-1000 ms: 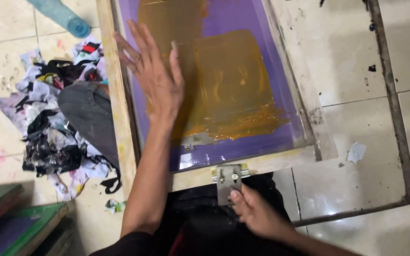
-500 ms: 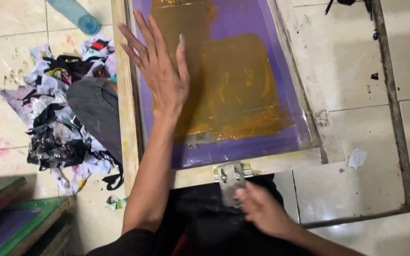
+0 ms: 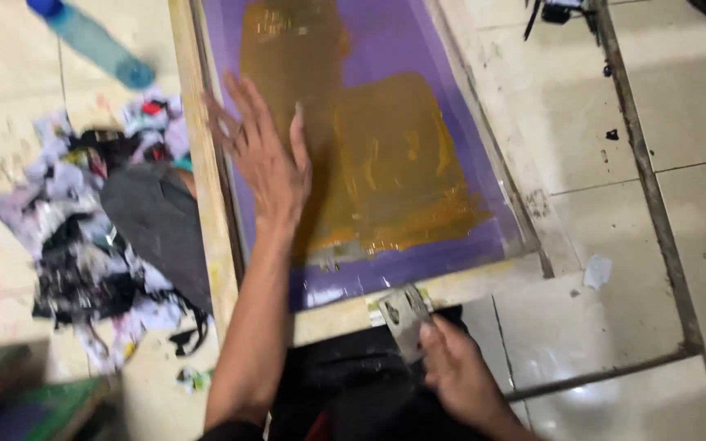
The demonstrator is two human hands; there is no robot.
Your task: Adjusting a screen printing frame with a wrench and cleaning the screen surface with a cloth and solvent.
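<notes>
A wooden printing frame (image 3: 196, 155) with a purple mesh screen (image 3: 418, 49) lies on the tiled floor. A wide smear of ochre ink (image 3: 394, 171) covers the middle of the mesh. My left hand (image 3: 267, 167) lies flat on the mesh near the frame's left rail, fingers spread. My right hand (image 3: 455, 371) grips a small metal scraper (image 3: 402, 314) at the frame's near edge, over a black cloth (image 3: 345, 384).
A heap of ink-stained rags (image 3: 91, 245) and a dark grey cloth (image 3: 161, 229) lie left of the frame. A blue plastic bottle (image 3: 87, 41) lies at the top left. Stacked frames (image 3: 18, 400) sit at the bottom left. A metal strip (image 3: 647, 188) runs along the tiles at right.
The view has shifted and come closer. My left hand stays spread on the mesh. My right hand with the scraper has dropped slightly below the frame's near edge.
</notes>
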